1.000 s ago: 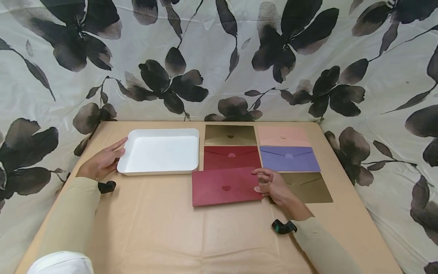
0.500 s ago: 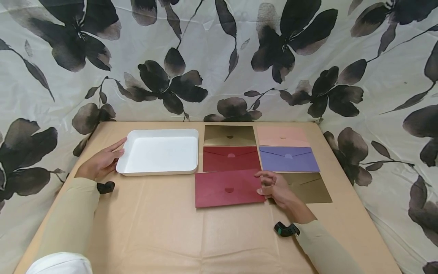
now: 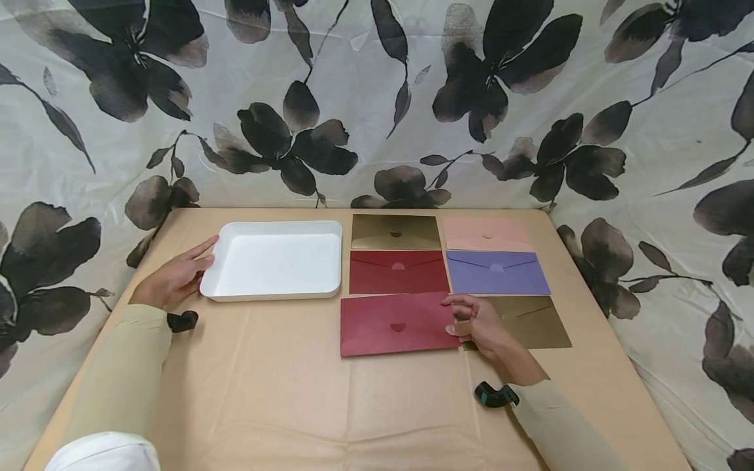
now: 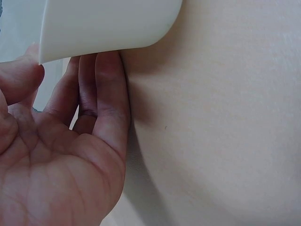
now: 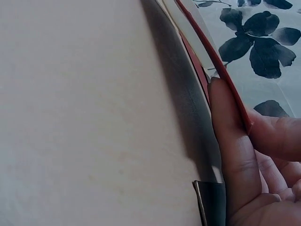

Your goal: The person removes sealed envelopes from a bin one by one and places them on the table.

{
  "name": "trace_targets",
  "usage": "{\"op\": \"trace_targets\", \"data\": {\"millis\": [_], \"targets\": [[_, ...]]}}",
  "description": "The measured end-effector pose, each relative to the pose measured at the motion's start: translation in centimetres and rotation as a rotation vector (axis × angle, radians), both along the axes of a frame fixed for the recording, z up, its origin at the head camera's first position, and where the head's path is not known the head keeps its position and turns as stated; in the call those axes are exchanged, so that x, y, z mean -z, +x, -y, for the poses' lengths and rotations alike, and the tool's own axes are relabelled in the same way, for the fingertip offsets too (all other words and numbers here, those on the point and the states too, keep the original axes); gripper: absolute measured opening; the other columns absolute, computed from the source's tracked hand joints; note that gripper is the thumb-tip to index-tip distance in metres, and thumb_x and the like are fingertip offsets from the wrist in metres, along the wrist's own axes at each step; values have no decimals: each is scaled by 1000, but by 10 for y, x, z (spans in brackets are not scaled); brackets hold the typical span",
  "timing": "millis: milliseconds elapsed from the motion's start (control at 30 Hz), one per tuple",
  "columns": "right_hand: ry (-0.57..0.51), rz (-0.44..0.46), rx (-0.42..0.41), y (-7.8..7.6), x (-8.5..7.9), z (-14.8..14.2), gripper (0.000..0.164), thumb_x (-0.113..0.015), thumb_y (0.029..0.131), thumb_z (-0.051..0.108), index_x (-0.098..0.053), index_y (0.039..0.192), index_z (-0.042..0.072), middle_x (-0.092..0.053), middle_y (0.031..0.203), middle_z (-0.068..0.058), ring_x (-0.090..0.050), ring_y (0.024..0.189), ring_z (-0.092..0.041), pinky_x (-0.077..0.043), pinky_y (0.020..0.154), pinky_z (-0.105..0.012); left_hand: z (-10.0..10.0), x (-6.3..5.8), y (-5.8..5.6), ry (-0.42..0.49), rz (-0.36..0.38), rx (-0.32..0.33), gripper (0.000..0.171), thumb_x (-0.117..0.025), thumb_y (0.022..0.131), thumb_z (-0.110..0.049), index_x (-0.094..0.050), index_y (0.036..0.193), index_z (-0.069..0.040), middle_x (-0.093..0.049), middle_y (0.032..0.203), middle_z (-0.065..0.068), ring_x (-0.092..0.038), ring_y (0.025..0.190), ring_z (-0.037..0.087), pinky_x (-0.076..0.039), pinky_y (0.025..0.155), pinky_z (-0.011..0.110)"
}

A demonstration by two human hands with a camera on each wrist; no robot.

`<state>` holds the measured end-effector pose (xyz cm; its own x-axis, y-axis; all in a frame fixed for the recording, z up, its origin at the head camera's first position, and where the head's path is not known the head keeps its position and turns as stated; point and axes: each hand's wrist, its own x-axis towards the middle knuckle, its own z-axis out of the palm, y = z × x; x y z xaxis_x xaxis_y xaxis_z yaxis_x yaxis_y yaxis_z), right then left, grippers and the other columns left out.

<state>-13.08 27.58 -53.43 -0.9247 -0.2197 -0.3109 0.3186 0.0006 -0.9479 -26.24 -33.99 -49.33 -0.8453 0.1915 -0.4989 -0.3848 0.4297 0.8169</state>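
My right hand pinches the right edge of a red envelope, which is raised a little above the table and casts a shadow. The right wrist view shows the envelope edge-on between thumb and fingers. My left hand holds the left rim of a white tray. In the left wrist view the thumb is at the tray's edge and the other fingers reach under it. Nothing lies in the tray.
Beyond the held envelope lie a gold envelope, another red envelope, a pink envelope and a blue envelope. A second gold envelope lies partly behind my right hand. A floral cloth hangs behind the table.
My right hand has moved the red envelope a little to the right and slightly nearer to me. The left hand and the tray have stayed in place.
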Motion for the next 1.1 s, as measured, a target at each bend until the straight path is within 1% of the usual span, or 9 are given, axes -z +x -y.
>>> {"op": "trace_targets", "data": {"millis": [167,233,333,467,567,767,833,1000,1100], "targets": [[-4,1,13,0,-1,-1,58,-71,83,-18,-53,137,-4,-76,101,3,-74,74,-13,-62,63,-28,1,-1,1,7,7,-13,64,-36,114,-36,4,164,-43,-15,167,18,-48,111,7,-51,86,19],[1,-4,9,1,-2,-1,58,-71,84,-17,-53,137,-4,-76,102,4,-74,74,-12,-62,63,-28,1,-1,1,3,-1,-4,64,-36,114,-36,4,164,-41,-23,158,19,-49,107,7,-50,85,19],[1,0,16,1,-3,-1,58,-72,84,-17,-52,137,-5,-75,102,2,-75,75,-13,-62,64,-28,2,-1,1,9,-5,7,64,-34,115,-35,6,164,-41,-24,156,16,-51,104,3,-51,85,19],[11,7,22,1,-4,-1,59,-72,84,-17,-51,138,-7,-75,103,1,-75,77,-13,-63,64,-29,1,-1,2,19,8,-1,63,-34,114,-36,4,164,-44,-10,171,19,-52,107,2,-52,87,19],[33,7,21,2,-5,-1,60,-72,84,-16,-50,139,-8,-75,104,0,-75,76,-14,-62,63,-29,1,-1,2,7,9,-3,63,-34,114,-37,4,164,-43,-7,172,20,-51,109,3,-52,87,19],[81,-2,32,3,-5,1,60,-73,83,-16,-52,139,-9,-76,102,-2,-74,73,-13,-61,59,-27,1,0,2,-10,-7,15,64,-33,114,-38,5,165,-41,-11,169,19,-52,106,2,-52,86,18],[102,-7,40,3,-4,2,60,-73,83,-17,-52,139,-9,-76,98,-2,-73,71,-12,-60,58,-26,2,0,2,-5,-9,16,64,-35,114,-38,5,165,-41,-18,164,18,-52,105,2,-51,86,18],[166,-11,54,2,-4,5,59,-72,83,-17,-54,138,-8,-74,91,-1,-69,68,-10,-58,55,-25,3,0,1,5,-19,22,66,-37,114,-37,4,165,-41,-36,139,4,-52,102,4,-50,83,19],[204,-7,61,2,-6,7,58,-71,84,-17,-55,138,-6,-72,88,-1,-68,67,-11,-57,55,-25,3,0,1,5,-16,23,66,-37,114,-36,5,164,-41,-37,138,3,-52,103,4,-50,84,19]]}}
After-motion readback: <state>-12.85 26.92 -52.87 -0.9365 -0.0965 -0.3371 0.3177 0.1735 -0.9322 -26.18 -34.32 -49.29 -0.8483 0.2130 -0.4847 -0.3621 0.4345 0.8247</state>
